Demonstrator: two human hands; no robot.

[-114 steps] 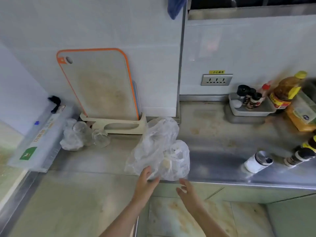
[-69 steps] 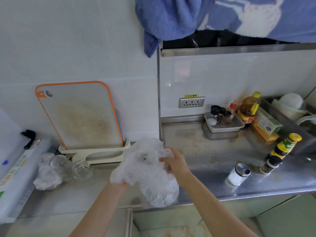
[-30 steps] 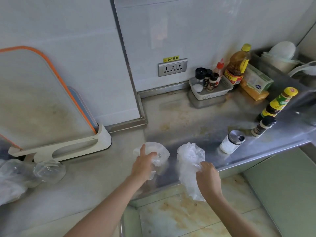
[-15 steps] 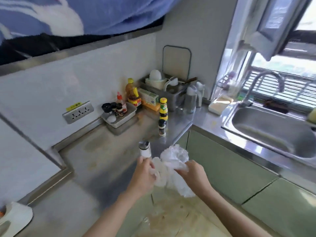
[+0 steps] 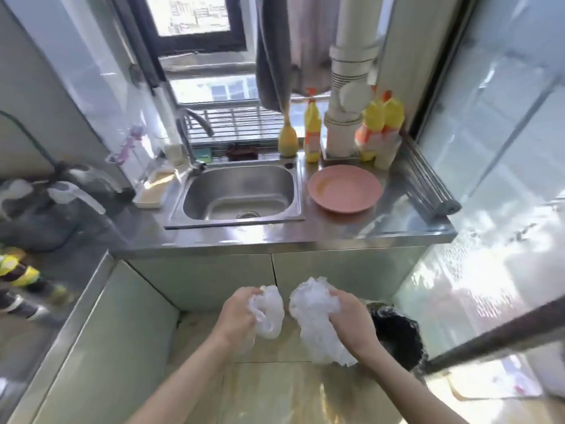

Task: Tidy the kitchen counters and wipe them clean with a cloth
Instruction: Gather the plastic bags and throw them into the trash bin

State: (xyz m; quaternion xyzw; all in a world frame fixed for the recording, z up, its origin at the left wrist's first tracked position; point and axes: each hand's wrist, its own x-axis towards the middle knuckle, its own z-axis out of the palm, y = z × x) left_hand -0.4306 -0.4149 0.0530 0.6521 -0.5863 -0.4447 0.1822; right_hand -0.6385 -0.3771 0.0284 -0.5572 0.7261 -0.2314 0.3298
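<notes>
My left hand (image 5: 237, 316) grips a small crumpled clear plastic bag (image 5: 269, 310). My right hand (image 5: 351, 319) grips a larger crumpled clear plastic bag (image 5: 316, 322) that hangs down from the fist. Both hands are held over the floor in front of the sink cabinet, a short gap between the two bags. A black-lined bin (image 5: 397, 335) stands on the floor just right of my right hand. The steel counter (image 5: 336, 231) runs across ahead of me.
A steel sink (image 5: 241, 194) with a tap (image 5: 191, 130) is set in the counter. A pink plate (image 5: 344, 188) lies right of it, yellow bottles (image 5: 379, 127) and a white pipe behind. Sauce bottles (image 5: 18, 276) stand on the left counter. A glass door (image 5: 501, 185) is on the right.
I have turned right from the left counter toward the sink. The two plastic bags came off the counter with my hands and are now held apart, low over the floor next to the bin.
</notes>
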